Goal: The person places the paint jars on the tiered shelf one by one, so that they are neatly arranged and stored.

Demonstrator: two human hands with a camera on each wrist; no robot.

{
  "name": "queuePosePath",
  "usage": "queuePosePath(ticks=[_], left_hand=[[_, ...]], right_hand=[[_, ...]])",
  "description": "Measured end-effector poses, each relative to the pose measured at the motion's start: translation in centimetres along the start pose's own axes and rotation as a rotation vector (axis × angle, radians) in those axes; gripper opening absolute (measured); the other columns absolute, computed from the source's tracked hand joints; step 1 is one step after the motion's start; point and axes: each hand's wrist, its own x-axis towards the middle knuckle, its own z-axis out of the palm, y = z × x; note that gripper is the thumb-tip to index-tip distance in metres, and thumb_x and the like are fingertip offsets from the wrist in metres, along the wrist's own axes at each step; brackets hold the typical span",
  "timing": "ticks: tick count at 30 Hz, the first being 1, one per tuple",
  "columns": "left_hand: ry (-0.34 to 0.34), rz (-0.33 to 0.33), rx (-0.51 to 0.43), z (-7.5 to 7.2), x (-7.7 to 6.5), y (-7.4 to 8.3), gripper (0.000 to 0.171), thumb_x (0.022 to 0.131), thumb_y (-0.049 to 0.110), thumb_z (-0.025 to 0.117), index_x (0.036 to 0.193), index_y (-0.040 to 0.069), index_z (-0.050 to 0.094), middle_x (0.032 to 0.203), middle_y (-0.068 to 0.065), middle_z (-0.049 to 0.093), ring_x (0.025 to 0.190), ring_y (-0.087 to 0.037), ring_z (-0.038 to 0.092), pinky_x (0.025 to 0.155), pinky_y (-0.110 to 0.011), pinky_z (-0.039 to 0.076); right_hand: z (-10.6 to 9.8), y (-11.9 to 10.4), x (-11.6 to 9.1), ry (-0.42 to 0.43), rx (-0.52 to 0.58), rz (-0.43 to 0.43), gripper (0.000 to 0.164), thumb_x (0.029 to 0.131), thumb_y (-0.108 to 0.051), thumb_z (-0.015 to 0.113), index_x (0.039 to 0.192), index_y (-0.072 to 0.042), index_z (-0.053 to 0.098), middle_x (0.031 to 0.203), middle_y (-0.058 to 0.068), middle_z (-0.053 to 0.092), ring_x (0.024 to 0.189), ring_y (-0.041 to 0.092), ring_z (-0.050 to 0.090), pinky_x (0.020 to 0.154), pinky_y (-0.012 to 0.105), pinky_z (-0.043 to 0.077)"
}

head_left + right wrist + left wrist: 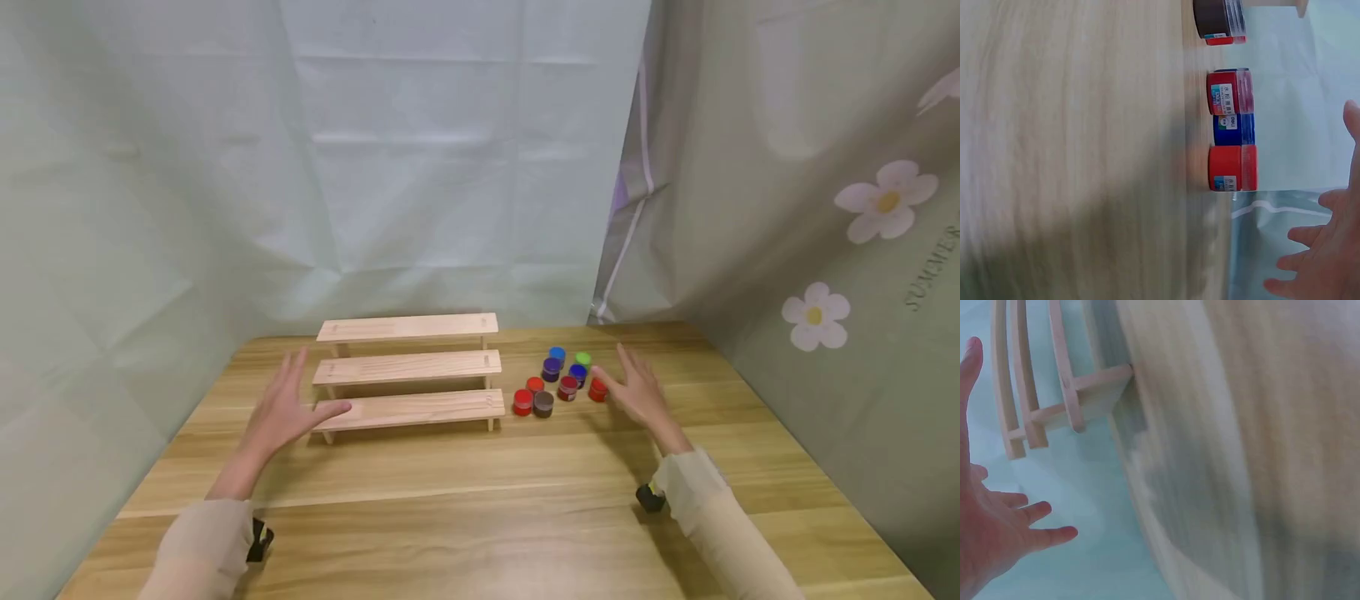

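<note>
A three-tier wooden rack (408,367) stands toward the back of the table, its shelves bare. My left hand (279,408) hovers at the rack's left end, fingers spread, thumb overlapping the lowest shelf in the head view; it holds nothing. Just right of the rack is a cluster of small paint jars with clear lids: red (522,403), brown (543,405), dark red (567,388), purple (551,369), blue (557,357) and green (582,360) among them. My right hand (637,390), fingers apart and holding nothing, is beside the rightmost red jar (1225,169).
The wooden table (450,517) runs back to pale green sheeting (450,167) that hangs behind and at the left. A curtain with white flowers (816,317) hangs along the right side. Each wrist wears a small black device (650,497).
</note>
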Motion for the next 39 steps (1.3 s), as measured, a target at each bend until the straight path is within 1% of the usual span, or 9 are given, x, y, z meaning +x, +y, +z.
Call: queuePosePath(ticks=[3,6,10,12,16,21,27,34,39], left_hand=[[0.011,0.001,-0.067,0.2,-0.3,-0.6,0.121,0.078,0.056,0.075,0.157,0.015,-0.007,0.163,-0.025,-0.002,0.144,-0.058,0.01,0.104,-0.08,0.017],[-0.008,-0.028,-0.125,0.4,-0.5,-1.0,0.119,0.079,0.052,0.076,0.157,0.007,-0.001,0.16,-0.032,0.01,0.139,-0.058,0.022,0.103,-0.076,0.027],[-0.064,-0.074,-0.175,0.7,-0.9,-1.5,0.111,0.081,0.048,0.075,0.154,-0.005,0.01,0.15,-0.039,0.026,0.128,-0.057,0.038,0.097,-0.069,0.04],[-0.088,-0.09,-0.191,0.9,-1.1,-1.7,0.106,0.082,0.047,0.074,0.152,-0.006,0.014,0.147,-0.038,0.032,0.126,-0.055,0.041,0.097,-0.065,0.043],[-0.138,-0.114,-0.255,1.5,-1.5,-1.8,0.1,0.085,0.042,0.073,0.152,-0.004,0.015,0.146,-0.036,0.036,0.125,-0.052,0.046,0.094,-0.057,0.05],[-0.172,-0.108,-0.33,1.8,-1.8,-1.8,0.099,0.086,0.035,0.073,0.153,-0.006,0.014,0.147,-0.038,0.034,0.128,-0.055,0.044,0.096,-0.056,0.05],[-0.174,-0.101,-0.309,1.9,-1.7,-1.6,0.092,0.083,0.029,0.077,0.146,-0.016,0.025,0.143,-0.04,0.038,0.122,-0.052,0.051,0.091,-0.046,0.053],[-0.182,-0.093,-0.256,1.7,-1.5,-1.9,0.085,0.084,0.027,0.077,0.141,-0.019,0.033,0.14,-0.041,0.041,0.118,-0.05,0.055,0.09,-0.047,0.054],[-0.183,-0.103,-0.287,1.8,-1.4,-2.1,0.08,0.084,0.024,0.076,0.139,-0.019,0.037,0.135,-0.041,0.048,0.116,-0.046,0.06,0.08,-0.026,0.054]], right_hand=[[0.3,0.4,0.1,-0.007,0.111,0.019,0.086,0.098,-0.063,0.032,0.158,-0.01,0.0,0.163,0.023,0.001,0.149,0.049,0.005,0.118,0.068,0.007],[0.6,0.6,0.2,-0.023,0.242,0.04,0.086,0.099,-0.062,0.032,0.157,-0.009,-0.002,0.164,0.022,0.001,0.15,0.047,0.005,0.119,0.066,0.008],[1.0,0.8,0.3,-0.048,0.366,0.081,0.083,0.101,-0.057,0.034,0.157,-0.004,0.002,0.161,0.029,0.01,0.148,0.048,0.015,0.12,0.062,0.016],[1.2,0.9,0.3,-0.057,0.424,0.11,0.08,0.102,-0.052,0.037,0.156,-0.001,0.005,0.159,0.031,0.016,0.146,0.048,0.02,0.12,0.059,0.02],[1.6,1.1,0.4,-0.067,0.566,0.174,0.074,0.103,-0.042,0.043,0.156,0.0,0.011,0.158,0.029,0.022,0.147,0.043,0.024,0.122,0.052,0.022],[2.1,1.1,0.3,-0.087,0.704,0.217,0.07,0.103,-0.038,0.044,0.155,-0.001,0.014,0.16,0.025,0.022,0.147,0.041,0.025,0.122,0.05,0.023],[2.7,1.1,0.5,-0.074,0.74,0.249,0.065,0.1,-0.026,0.053,0.153,-0.001,0.024,0.155,0.025,0.031,0.143,0.038,0.031,0.122,0.049,0.024],[3.3,1.2,0.9,-0.067,0.739,0.265,0.064,0.096,-0.01,0.054,0.152,0.001,0.025,0.157,0.025,0.029,0.145,0.038,0.028,0.124,0.049,0.019],[3.5,1.2,0.9,-0.053,0.726,0.265,0.06,0.096,-0.007,0.053,0.151,0.001,0.029,0.155,0.026,0.032,0.143,0.039,0.032,0.122,0.047,0.025]])
